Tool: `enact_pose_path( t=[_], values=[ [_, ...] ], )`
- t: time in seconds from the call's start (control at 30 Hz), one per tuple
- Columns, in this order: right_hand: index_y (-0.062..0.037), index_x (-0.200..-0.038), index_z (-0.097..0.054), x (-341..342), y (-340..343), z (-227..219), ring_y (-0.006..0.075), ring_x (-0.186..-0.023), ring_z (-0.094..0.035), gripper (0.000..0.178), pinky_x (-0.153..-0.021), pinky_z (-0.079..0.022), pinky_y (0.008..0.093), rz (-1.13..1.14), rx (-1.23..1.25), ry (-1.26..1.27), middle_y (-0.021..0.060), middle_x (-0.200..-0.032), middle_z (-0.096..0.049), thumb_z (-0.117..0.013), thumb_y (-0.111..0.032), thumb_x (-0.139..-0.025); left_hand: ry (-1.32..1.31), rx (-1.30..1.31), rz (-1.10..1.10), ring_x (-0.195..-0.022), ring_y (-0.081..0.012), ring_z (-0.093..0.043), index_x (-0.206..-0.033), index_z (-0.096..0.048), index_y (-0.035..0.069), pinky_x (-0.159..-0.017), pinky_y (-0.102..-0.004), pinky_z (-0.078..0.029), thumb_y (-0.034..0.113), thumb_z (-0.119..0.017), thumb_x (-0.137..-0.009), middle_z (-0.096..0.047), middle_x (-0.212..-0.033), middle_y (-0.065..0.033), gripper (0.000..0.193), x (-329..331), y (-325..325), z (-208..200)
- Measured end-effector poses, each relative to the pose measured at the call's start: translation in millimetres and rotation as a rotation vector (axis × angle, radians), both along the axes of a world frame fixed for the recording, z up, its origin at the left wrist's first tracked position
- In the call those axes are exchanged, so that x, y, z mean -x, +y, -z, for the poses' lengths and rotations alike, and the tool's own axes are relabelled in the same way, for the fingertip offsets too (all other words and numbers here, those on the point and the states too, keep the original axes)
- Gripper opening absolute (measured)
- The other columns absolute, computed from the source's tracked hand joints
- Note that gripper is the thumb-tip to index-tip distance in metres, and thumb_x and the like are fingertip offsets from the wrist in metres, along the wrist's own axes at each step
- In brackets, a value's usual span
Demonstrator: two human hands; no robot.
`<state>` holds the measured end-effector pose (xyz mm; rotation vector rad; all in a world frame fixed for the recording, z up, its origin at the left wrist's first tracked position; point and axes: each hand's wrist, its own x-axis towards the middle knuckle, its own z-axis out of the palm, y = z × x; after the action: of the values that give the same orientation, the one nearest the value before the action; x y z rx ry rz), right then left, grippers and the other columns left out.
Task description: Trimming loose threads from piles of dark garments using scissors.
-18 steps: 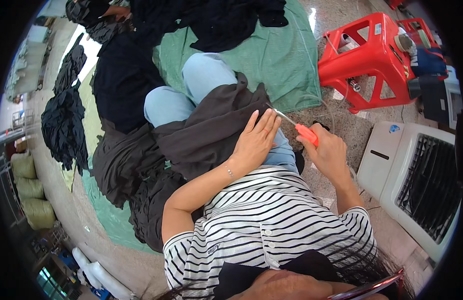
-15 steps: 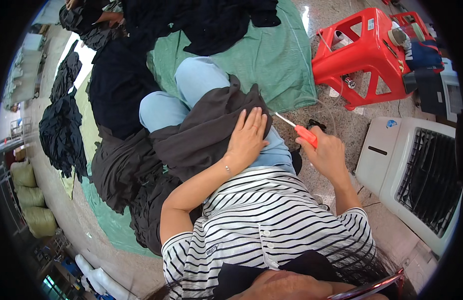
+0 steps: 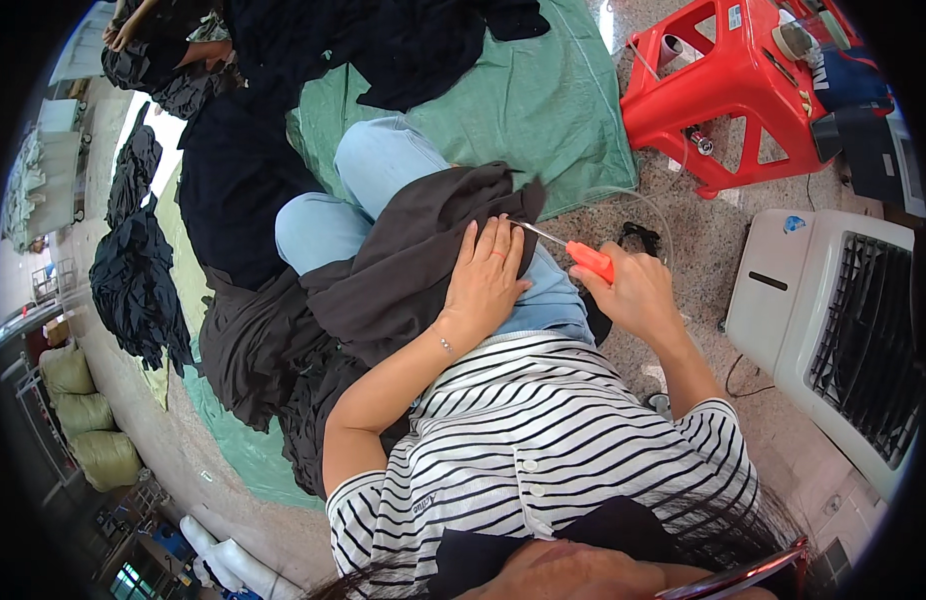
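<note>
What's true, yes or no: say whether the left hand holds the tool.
No, the right hand holds the orange-handled tool; the left hand lies on cloth.

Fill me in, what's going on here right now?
A seated person has grey cloth draped over their legs. The left hand lies flat on it. The right hand grips an orange-handled tool, pointed toward the left hand; whether it touches the cloth is unclear. A dark heap lies to the left.
</note>
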<state>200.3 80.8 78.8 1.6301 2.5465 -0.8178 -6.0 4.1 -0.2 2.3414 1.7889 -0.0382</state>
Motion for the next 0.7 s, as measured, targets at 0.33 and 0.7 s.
enact_pose_path(
  t=[0.33, 0.7],
  values=[
    [-0.0068, -0.089, -0.059, -2, 10, 2, 0.0431, -0.065, -0.064, 0.037, -0.055, -0.047, 0.0519, 0.131, -0.036, 0.094, 0.0200, -0.066, -0.064, -0.067, -0.043, -0.089, -0.569, -0.474, -0.381, -0.084, -0.0317, -0.060, -0.089, -0.064, 0.005, -0.070, -0.0418, -0.049, 0.007, -0.074, -0.078, -0.060, -0.088, -0.0103, 0.015, 55, 40, -29],
    [-0.0070, -0.090, -0.059, 18, 3, 2, 0.0425, -0.066, -0.062, 0.033, -0.056, -0.046, 0.0496, 0.040, 0.008, 0.196, 0.0188, -0.067, -0.062, -0.071, -0.038, -0.087, -0.591, -0.153, -0.237, -0.080, -0.0298, -0.062, -0.098, -0.070, 0.006, -0.072, -0.0393, -0.050, 0.006, -0.074, -0.081, -0.058, -0.093, -0.0100, 0.018, 107, 36, -27]
  ],
)
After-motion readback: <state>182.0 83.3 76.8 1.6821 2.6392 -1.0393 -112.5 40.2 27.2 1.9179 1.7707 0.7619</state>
